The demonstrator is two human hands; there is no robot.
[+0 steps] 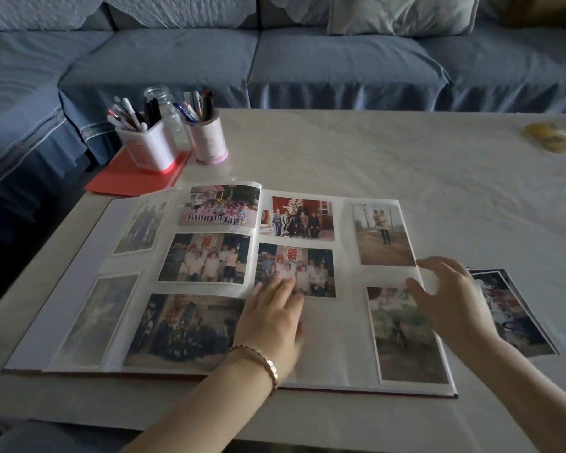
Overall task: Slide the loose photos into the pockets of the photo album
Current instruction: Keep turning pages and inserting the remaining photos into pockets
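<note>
The photo album [347, 263] lies open on the table, most of its pockets filled with photos. The bottom-middle pocket of the right page [337, 338] is blank white. My left hand [275, 315], a bracelet on its wrist, lies flat with straight fingers on the right page, fingertips over the lower edge of a group photo [303, 263]. My right hand [451, 295] hovers with spread, relaxed fingers over the album's right edge and holds nothing. A small pile of loose photos [517, 318] lies on the table just right of the album, partly behind my right hand.
Two pen holders [151, 148] and a glass jar [164, 103] stand on a red folder [128, 181] at the table's back left. A yellowish object [549, 138] lies at the far right. A blue sofa [307, 60] runs behind the table.
</note>
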